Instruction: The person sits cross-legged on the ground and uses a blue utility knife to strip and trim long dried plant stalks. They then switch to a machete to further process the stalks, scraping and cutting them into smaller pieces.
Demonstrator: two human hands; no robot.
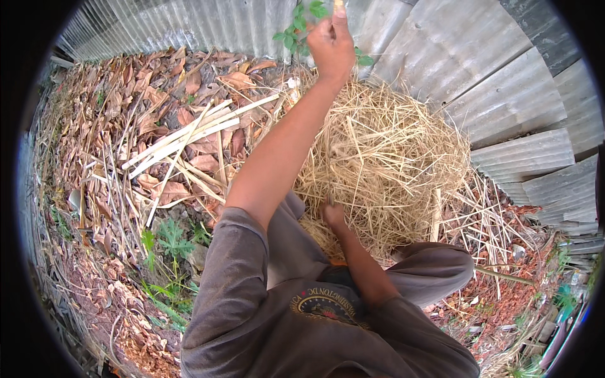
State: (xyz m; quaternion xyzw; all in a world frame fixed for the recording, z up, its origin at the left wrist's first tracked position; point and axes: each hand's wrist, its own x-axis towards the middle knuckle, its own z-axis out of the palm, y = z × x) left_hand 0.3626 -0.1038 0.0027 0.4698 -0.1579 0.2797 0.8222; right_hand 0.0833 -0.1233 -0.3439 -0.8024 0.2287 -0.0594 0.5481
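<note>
My left arm reaches far forward, and my left hand (333, 50) is closed near the metal wall. A pale yellowish piece (339, 4) shows at its thumb tip, cut off by the picture's upper edge; its full shape is hidden. Close to my lap, my right hand (334, 215) is a fist at the near side of a heap of dry straw-coloured shavings (384, 157). Something thin and dark seems to stick out of that fist, too small to name. Several pale split strips (183, 138) lie on the leaves left of my left forearm.
Corrugated metal sheets (189, 31) form a wall along the far side and right. A green leafy plant (291, 36) grows beside my left hand. Dry brown leaves (145, 94) cover the ground at left. My bent right knee (441, 264) borders the heap, with thin sticks (485, 214) beyond.
</note>
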